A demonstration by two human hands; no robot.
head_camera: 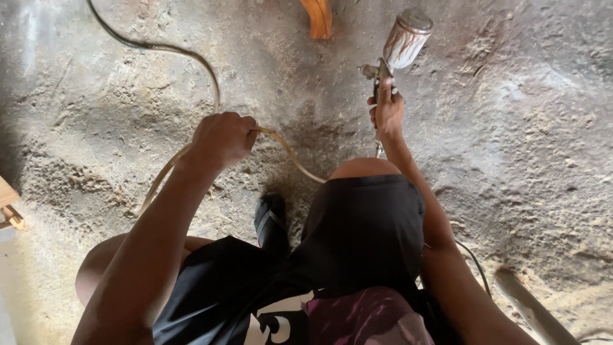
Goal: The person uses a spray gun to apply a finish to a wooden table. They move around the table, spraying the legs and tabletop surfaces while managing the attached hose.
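Note:
My right hand [387, 114] grips the handle of a metal spray gun [397, 51] with a paint-streaked cup on top, held out in front of my raised right knee. My left hand [221, 137] is closed around a tan air hose [211, 70] that curves from the top left, passes through my fist and runs toward the gun's base. My dark shorts and a black shoe [271, 220] show below.
The floor [530, 128] is rough concrete dusted with sawdust. A curved wooden leg [318, 18] stands at the top centre. A wooden piece [9, 204] pokes in at the left edge. A grey pipe [530, 310] and a thin black cable [476, 265] lie at the lower right.

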